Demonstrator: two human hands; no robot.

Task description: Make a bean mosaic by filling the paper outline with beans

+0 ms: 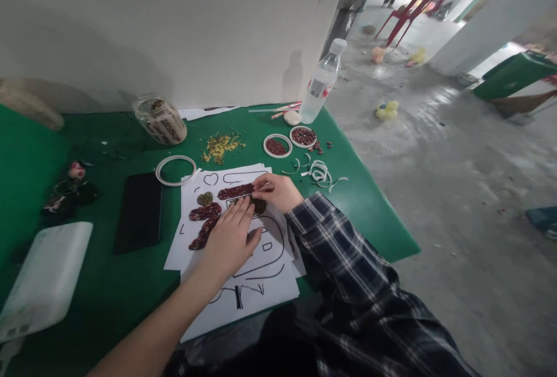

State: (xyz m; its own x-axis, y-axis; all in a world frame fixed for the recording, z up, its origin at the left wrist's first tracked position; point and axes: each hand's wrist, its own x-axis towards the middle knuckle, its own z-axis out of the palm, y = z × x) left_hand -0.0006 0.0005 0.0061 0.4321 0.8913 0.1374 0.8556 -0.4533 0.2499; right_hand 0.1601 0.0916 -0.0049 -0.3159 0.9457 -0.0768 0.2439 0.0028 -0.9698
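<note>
Glossy green tabletop (369,209) beneath our bean-decorated white paper drawing (278,278).
Dark red, smooth beans (206,211) fill a long bar (235,191) and rounded shapes; our left hand (232,235) lies spread, gripping nothing, while our right hand (276,190) curls at the bar's end, whether grasping anything we cannot tell.

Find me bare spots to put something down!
Bare green tabletop shows between the plaid sleeve and curly strips, and between the white device and paper. It's crowded near the bottle: round dishes and loose beans sit close together.
</note>
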